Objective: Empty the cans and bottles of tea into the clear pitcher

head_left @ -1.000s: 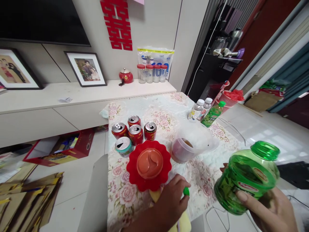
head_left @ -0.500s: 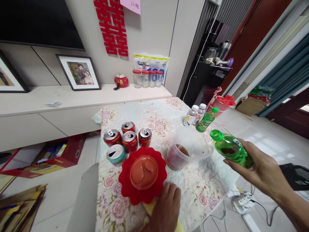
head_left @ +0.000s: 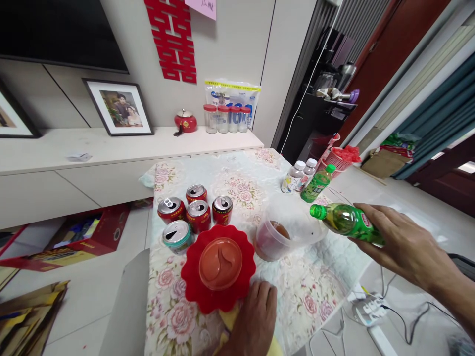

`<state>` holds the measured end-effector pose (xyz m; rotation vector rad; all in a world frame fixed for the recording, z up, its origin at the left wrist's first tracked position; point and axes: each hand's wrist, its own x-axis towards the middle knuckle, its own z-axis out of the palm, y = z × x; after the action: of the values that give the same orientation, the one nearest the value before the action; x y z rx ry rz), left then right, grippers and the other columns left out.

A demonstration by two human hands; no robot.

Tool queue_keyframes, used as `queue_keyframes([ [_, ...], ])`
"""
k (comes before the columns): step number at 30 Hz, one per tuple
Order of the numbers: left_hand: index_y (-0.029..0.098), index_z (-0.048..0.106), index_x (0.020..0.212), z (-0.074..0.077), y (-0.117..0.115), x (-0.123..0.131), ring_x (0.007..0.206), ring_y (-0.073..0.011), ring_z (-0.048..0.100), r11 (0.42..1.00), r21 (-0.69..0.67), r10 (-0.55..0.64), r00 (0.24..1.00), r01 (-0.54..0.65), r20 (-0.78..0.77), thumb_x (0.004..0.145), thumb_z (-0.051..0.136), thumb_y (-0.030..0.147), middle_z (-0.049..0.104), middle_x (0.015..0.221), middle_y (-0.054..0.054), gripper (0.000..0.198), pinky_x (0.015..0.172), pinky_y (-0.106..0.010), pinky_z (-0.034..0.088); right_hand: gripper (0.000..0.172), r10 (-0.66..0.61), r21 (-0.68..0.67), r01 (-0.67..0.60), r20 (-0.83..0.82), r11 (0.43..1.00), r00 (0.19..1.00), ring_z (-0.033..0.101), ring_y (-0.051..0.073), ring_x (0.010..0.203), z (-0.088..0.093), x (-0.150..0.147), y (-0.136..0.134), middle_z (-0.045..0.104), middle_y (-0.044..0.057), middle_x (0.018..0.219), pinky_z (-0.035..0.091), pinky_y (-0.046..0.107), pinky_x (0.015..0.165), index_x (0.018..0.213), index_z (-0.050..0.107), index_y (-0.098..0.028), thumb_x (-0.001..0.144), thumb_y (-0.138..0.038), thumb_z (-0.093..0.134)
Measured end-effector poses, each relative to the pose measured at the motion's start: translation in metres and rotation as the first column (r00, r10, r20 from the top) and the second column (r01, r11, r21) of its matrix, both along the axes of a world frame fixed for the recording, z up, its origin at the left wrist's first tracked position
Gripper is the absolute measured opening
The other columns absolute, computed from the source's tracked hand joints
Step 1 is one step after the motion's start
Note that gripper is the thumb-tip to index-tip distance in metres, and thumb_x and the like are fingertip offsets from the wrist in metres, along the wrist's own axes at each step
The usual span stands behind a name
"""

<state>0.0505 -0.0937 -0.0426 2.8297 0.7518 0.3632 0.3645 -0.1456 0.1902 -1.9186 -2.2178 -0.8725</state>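
My right hand (head_left: 408, 242) is wrapped round a green plastic bottle (head_left: 352, 222), uncapped and tipped almost level, its mouth facing left. Some liquid shows inside it. Left of the bottle's mouth, a translucent plastic container (head_left: 265, 244) holding brown liquid stands on the table, with a cloudy white plastic piece (head_left: 293, 217) beside it. My left hand (head_left: 256, 316) rests at the table's near side, fingers together and curled over a yellow cloth (head_left: 230, 316). Close to those fingers lies a red scalloped dish (head_left: 237, 291) with a glossy orange-red round centre (head_left: 220, 264).
Several opened drink cans (head_left: 198, 215) stand on the left of the flowered tablecloth (head_left: 178, 316). A capped green bottle (head_left: 317, 184) and two white-capped bottles (head_left: 293, 177) stand at the back right. Beyond is a white cabinet (head_left: 129, 148); a power strip (head_left: 371, 309) lies on the floor.
My right hand has moved the green bottle left, bringing its mouth closer to the container and tipping it nearer level. My left hand stays by the red dish.
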Motion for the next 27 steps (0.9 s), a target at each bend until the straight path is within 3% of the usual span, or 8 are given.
queue_keyframes([
  [9, 0.011, 0.063, 0.123, -0.006, -0.002, 0.001, 0.088, -0.0241, 0.06, 0.981, 0.191, 0.023, 0.995, -0.04, 0.092, 0.09, 0.062, 0.005, 0.064, 0.103, -0.008, 0.033, 0.078, -0.038, 0.058, 0.048, 0.002, -0.049, 0.006, 0.157, 0.999, 0.988, 0.07, 0.029, 0.095, 0.008, 0.002, 0.005, 0.068, 0.016, 0.118, 0.06, 0.042, 0.078, 0.136, 0.054, -0.009, 0.106, -0.045, 0.042],
  [15, 0.013, 0.063, 0.12, -0.012, -0.003, 0.001, 0.091, -0.0228, 0.059, 0.993, 0.117, 0.0, 0.997, -0.01, 0.082, 0.094, 0.06, 0.007, 0.062, 0.103, -0.007, 0.027, 0.081, -0.037, 0.057, 0.047, 0.004, -0.066, 0.008, 0.193, 0.998, 0.981, 0.07, 0.028, 0.094, 0.012, 0.001, 0.007, 0.069, 0.016, 0.118, 0.059, 0.041, 0.077, 0.136, 0.054, -0.009, 0.105, -0.043, 0.041],
  [22, 0.01, 0.058, 0.133, -0.021, -0.005, -0.001, 0.102, -0.0263, 0.062, 0.981, 0.191, -0.001, 0.983, -0.035, 0.186, 0.089, 0.061, 0.004, 0.065, 0.118, -0.011, 0.044, 0.091, -0.039, 0.057, 0.047, 0.011, -0.066, 0.005, 0.23, 0.998, 0.973, 0.068, 0.028, 0.094, 0.014, 0.001, 0.008, 0.068, 0.016, 0.117, 0.057, 0.041, 0.078, 0.135, 0.056, -0.008, 0.105, -0.041, 0.042],
  [27, 0.012, 0.057, 0.136, -0.023, -0.005, -0.003, 0.104, -0.026, 0.063, 0.985, 0.169, -0.016, 0.981, -0.018, 0.196, 0.09, 0.059, 0.003, 0.067, 0.122, -0.011, 0.047, 0.092, -0.038, 0.057, 0.047, 0.007, -0.077, 0.011, 0.235, 0.997, 0.972, 0.068, 0.028, 0.095, 0.015, 0.002, 0.008, 0.068, 0.016, 0.118, 0.057, 0.041, 0.079, 0.136, 0.056, -0.007, 0.104, -0.04, 0.044],
])
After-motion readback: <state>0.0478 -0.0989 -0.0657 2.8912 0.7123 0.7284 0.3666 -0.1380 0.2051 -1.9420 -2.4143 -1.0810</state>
